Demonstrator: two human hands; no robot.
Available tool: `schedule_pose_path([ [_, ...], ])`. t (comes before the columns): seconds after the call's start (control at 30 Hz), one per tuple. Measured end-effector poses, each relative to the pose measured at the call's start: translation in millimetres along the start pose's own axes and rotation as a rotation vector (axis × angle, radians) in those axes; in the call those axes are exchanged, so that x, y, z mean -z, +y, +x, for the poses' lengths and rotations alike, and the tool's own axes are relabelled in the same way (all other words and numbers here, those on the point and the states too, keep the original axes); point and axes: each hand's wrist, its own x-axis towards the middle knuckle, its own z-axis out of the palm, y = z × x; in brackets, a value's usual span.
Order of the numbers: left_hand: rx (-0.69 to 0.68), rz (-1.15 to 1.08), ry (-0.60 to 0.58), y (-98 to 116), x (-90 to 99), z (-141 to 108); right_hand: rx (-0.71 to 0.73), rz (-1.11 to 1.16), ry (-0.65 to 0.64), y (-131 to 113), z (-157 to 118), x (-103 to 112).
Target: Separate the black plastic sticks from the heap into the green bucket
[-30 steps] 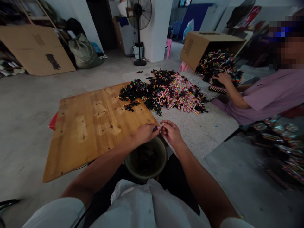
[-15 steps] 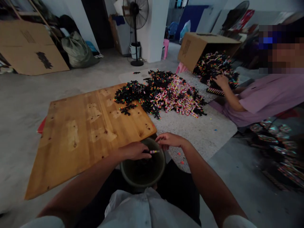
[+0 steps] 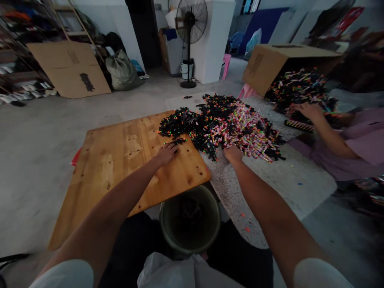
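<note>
My left hand [image 3: 168, 153] rests low over the wooden board, its fingers stretched toward a few small black pieces with orange and green tips [image 3: 177, 141]. At the near edge of a heap of small pink-and-white wrapped pieces [image 3: 247, 130], my right hand [image 3: 233, 154] reaches in; its fingertips are hidden. A larger heap of black pieces [image 3: 187, 122] adjoins the pink ones. Between my knees stands a dark green bucket [image 3: 165, 236], with dark contents at its bottom that I cannot make out.
The wooden board [image 3: 120, 160] lies left of a speckled stone table [image 3: 282, 184]. On the right, a co-worker's hand [image 3: 309, 111] touches pieces spilling from a cardboard box [image 3: 258, 66]. A standing fan [image 3: 189, 24] is behind.
Both hands have moved forward from above the bucket, the left to the black pieces and the right to the pink heap. The small wrapped piece at my left hand is no longer visible there.
</note>
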Motion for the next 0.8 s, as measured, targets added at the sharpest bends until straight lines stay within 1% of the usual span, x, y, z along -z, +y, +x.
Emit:
schedule_pose_path([
  [0.1, 0.047, -0.001, -0.046, -2, -3.7, 1, -0.022, 0.083, -0.02, 5, 0, -2],
  [0.2, 0.055, -0.021, -0.065, -3, 1.1, -7, 0.009, 0.201, -0.051, 11, -14, -2],
  [0.3, 0.051, -0.055, -0.076, -2, 8.4, -19, 0.069, 0.366, -0.098, 13, -47, -7],
  [0.4, 0.034, -0.092, -0.08, 9, 12.0, -35, 0.133, 0.525, -0.153, 8, -94, -15],
  [0.47, 0.026, -0.196, -0.07, 26, 12.3, -47, 0.195, 0.715, -0.218, 0, -128, -17],
  [0.5, 0.03, -0.298, -0.07, 37, 12.6, -54, 0.23, 0.858, -0.268, -5, -144, -17],
  [0.6, 0.076, -0.746, -0.105, 83, 17.2, -74, 0.273, 1.267, -0.415, -21, -184, -6],
  [0.63, 0.085, -0.89, -0.125, 99, 20.5, -81, 0.26, 1.345, -0.447, -26, -195, 0],
  [0.7, 0.052, -1.11, -0.175, 130, 28.9, -94, 0.227, 1.445, -0.478, -34, -211, 12],
  [0.77, -0.001, -1.235, -0.183, 153, 37.2, -103, 0.213, 1.502, -0.478, -39, -221, 23],
  [0.8, -0.024, -1.267, -0.172, 161, 40.3, -107, 0.212, 1.519, -0.467, -39, -225, 27],
])
